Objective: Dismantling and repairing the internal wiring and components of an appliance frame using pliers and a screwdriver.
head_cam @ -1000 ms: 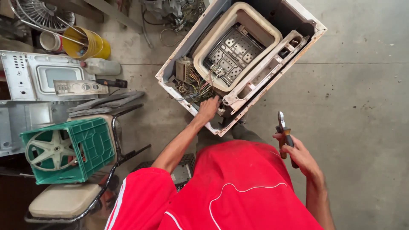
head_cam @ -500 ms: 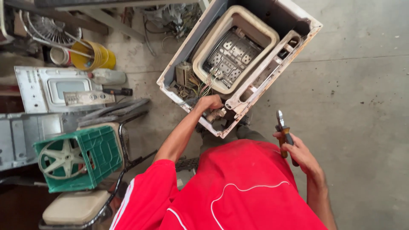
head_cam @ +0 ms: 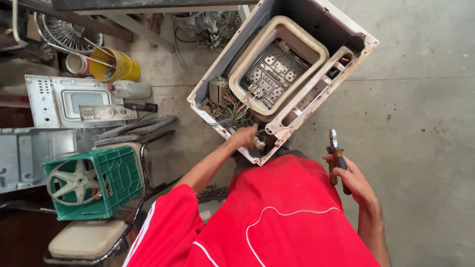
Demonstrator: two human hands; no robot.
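The left hand (head_cam: 246,137) reaches into the near corner of the opened washing machine (head_cam: 282,79) on the floor, its fingers curled on a part beside the tangled wires (head_cam: 232,110). The right hand (head_cam: 352,182), off to the side, grips pliers (head_cam: 336,157) with closed fingers.

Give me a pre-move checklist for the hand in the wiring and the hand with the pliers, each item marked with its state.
1. Left hand reaches the wire bundle in the opened washing machine: ok.
2. Right hand grips the pliers: ok.
3. Pliers clear of the machine: ok, out to the side.
4. Pliers jaws: shut or nearly so.
5. Machine unplugged: cannot tell.
6. Which wire the fingers hold: cannot tell.
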